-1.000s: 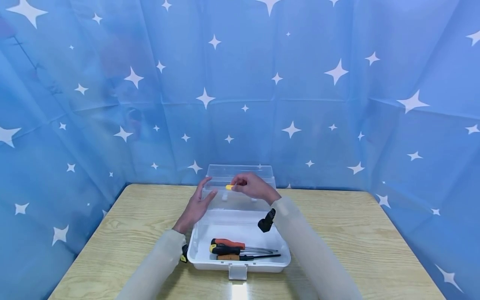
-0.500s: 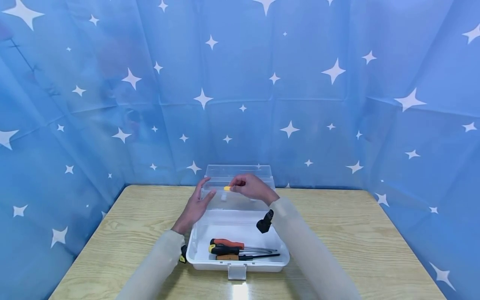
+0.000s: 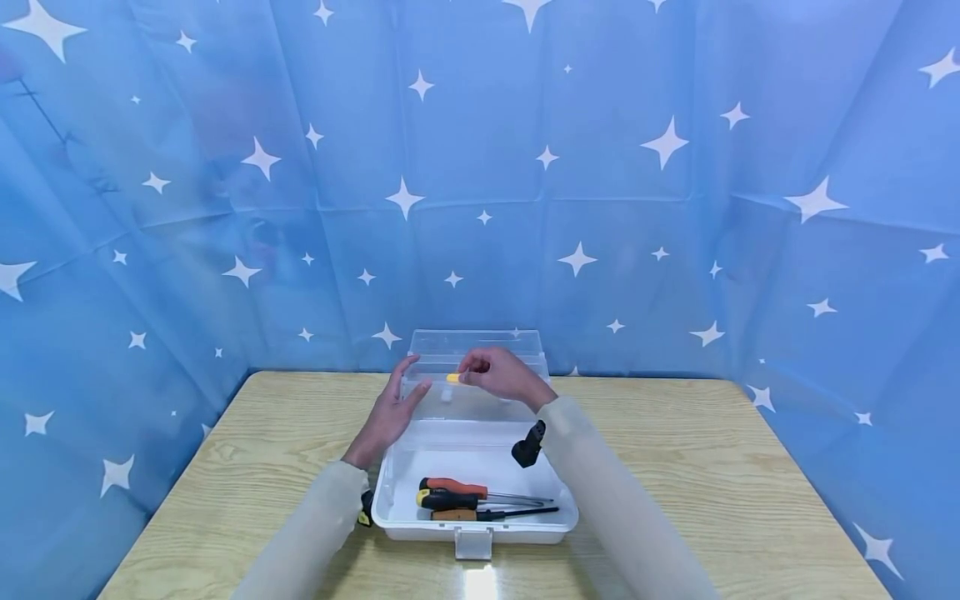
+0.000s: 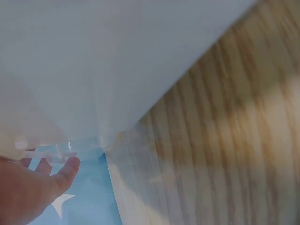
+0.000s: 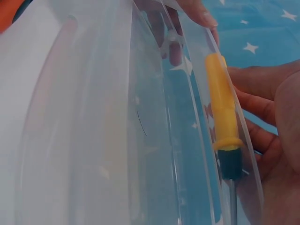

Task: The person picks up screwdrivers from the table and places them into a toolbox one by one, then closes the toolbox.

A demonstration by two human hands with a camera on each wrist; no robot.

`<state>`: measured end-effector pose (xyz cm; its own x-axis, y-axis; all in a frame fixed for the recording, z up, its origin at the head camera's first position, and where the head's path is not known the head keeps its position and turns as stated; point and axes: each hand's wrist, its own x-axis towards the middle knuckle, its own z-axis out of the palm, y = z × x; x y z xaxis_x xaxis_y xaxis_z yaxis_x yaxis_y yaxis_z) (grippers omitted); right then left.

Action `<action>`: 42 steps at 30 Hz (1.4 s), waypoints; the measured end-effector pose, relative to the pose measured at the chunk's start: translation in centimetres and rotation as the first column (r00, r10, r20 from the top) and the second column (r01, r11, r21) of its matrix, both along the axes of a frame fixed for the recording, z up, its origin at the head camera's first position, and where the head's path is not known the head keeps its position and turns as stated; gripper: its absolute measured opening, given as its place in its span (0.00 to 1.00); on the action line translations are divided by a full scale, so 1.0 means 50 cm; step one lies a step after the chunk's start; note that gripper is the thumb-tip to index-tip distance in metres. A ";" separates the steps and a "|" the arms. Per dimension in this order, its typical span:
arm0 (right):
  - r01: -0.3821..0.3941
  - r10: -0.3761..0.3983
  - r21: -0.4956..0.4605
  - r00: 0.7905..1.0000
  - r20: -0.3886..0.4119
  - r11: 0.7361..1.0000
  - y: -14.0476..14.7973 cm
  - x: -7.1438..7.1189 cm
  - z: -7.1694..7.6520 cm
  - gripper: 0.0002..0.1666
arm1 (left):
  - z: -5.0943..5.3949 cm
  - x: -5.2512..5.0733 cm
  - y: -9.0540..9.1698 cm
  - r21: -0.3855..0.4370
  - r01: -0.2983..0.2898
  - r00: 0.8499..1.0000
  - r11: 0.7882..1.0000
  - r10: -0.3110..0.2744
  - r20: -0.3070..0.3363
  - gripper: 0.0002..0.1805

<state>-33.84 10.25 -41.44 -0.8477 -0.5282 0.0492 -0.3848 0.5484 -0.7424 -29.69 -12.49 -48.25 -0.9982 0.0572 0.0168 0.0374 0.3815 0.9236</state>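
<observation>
A white toolbox [image 3: 420, 530] stands on the table, its clear lid [image 3: 480, 408] raised at the back. At the lid's left end, my left hand [image 3: 392, 412] grips the clear plastic, thumb on one side and fingers on the other. My right hand [image 3: 504, 375] pinches the yellow handle of a screwdriver [image 5: 222, 103] at the lid; only its yellow end shows in the head view. The right wrist view shows its dark collar and metal shaft through the clear plastic. Inside the box lie an orange-red-handled screwdriver [image 3: 453, 486], a black-and-yellow one [image 3: 450, 499] and a brown-handled one [image 3: 455, 515].
The box rests on a light wooden table [image 3: 697, 500]. A blue curtain with white stars [image 3: 480, 167] hangs behind the table and along its sides. A clear latch [image 3: 473, 545] hangs at the box's front. Black wrist cameras [image 3: 528, 446] sit at both cuffs.
The whole head view has shifted slightly. Both hands, the lid and the screwdrivers keep nearly the same places relative to one another.
</observation>
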 end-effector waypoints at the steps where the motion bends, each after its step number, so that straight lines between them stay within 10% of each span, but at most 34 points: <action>1: -0.001 0.001 -0.002 1.000 -0.001 1.000 0.000 0.001 0.000 0.05 | 0.000 0.000 0.000 0.001 0.001 1.000 1.000 -0.001 0.001 0.40; 42: -0.010 0.008 -0.045 0.999 -0.054 0.999 0.011 -0.002 0.000 0.08 | -0.001 -0.005 -0.002 -0.002 0.015 0.999 1.000 -0.015 -0.028 0.44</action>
<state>-33.92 10.80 -41.46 -0.8385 -0.5319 0.1182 -0.4293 0.5114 -0.7444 -29.96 -12.62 -48.30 -0.9964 0.0723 0.0451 0.0694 0.3820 0.9215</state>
